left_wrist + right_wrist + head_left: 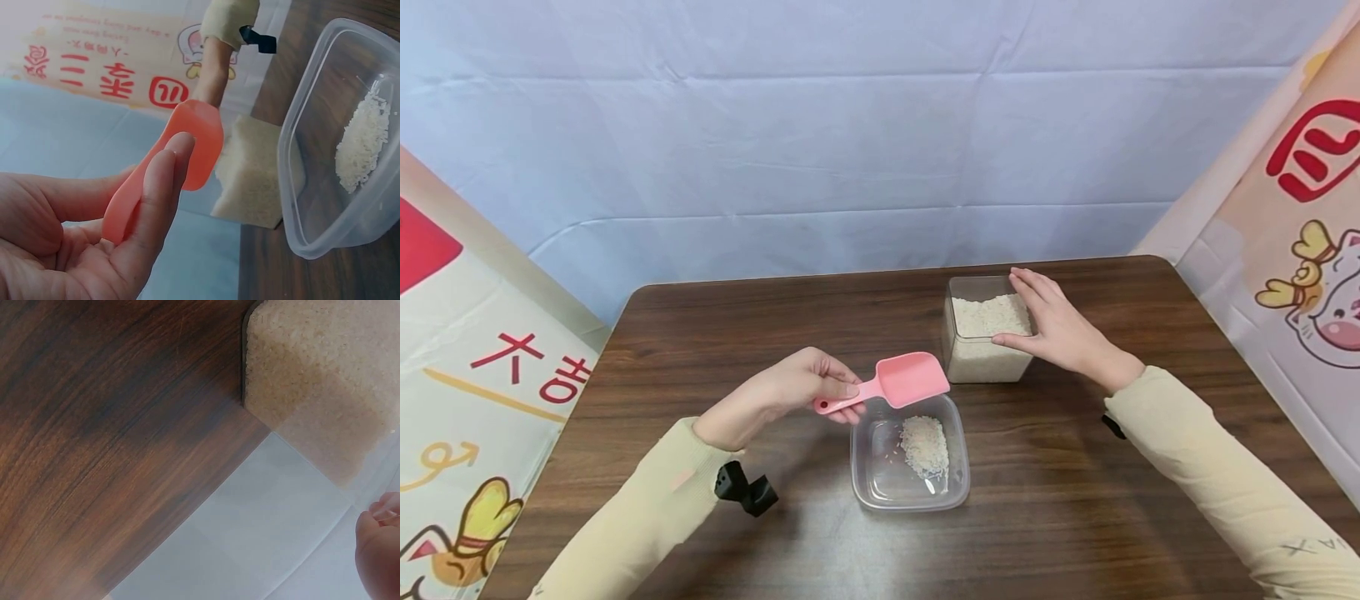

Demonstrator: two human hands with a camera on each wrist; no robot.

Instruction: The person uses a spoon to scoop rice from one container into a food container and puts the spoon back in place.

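Note:
In the head view my left hand (820, 385) pinches the handle of a pink scoop (914, 378) between thumb and fingers. The scoop's bowl looks empty and hangs over the far edge of a clear plastic tub (880, 493). A small heap of rice (925, 446) lies in the tub's right part. My right hand (1060, 325) holds a clear square container (951, 354) of rice from its right side, thumb at the front rim and fingers towards the back. In the left wrist view the scoop (206, 140) appears edge-on in my fingers.
All of this stands on a dark wooden table (715, 333). A pale blue cloth (850, 167) hangs behind it, and printed banners (1300, 250) flank both sides. The rice container stands behind and to the right of the tub.

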